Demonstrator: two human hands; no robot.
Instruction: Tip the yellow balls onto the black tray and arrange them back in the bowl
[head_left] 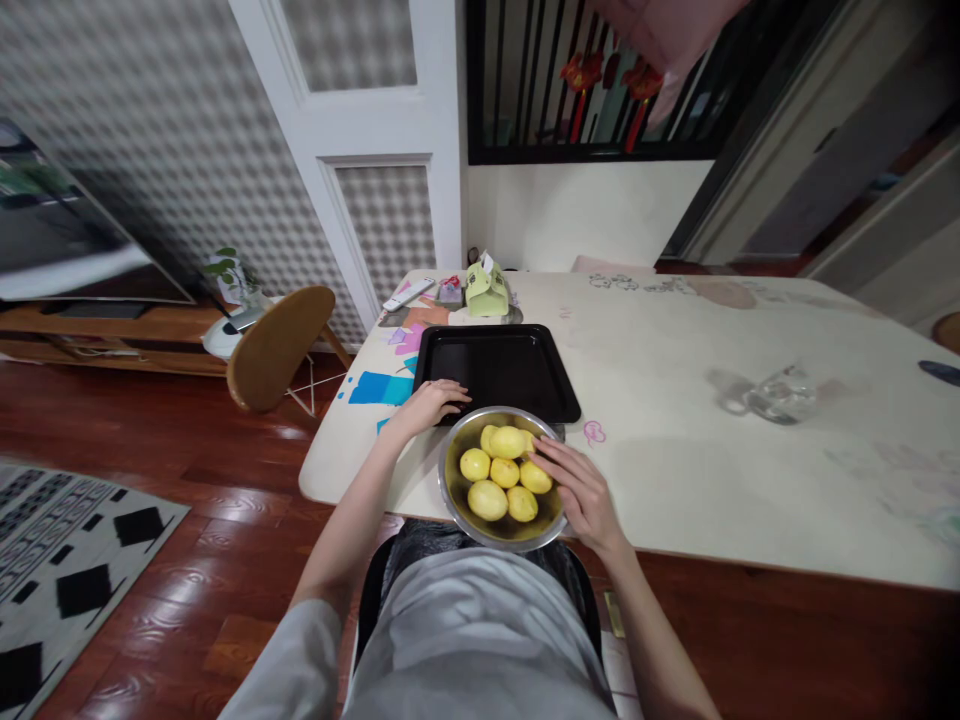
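Nearest me is the person's grey shirt [472, 630], and just past it a steel bowl [501, 537] at the near edge of the surface [675, 470]; whether the lap bears any of its weight I can't tell. In it sit several yellow potatoes [505, 473], as I take them to be.

The right hand [586, 492] reaches over the bowl's right side, fingers long and slightly parted, tips at the upper potatoes. I can't tell whether it has closed on one or merely rests there. The left hand [431, 408] is well apart from it, loosely spread with fingers bent, over the near left corner of a black baking tray [491, 365], holding nothing that I can see.

I'd judge the step in hand to be handling the potatoes in the bowl, with the tray's floor bare behind it. Lifting one would call for thumb and fingers to close around it, with the bowl kept steady at that edge.

Farther back stand a green tissue box [487, 288] and, left of it, a white remote [409, 294].
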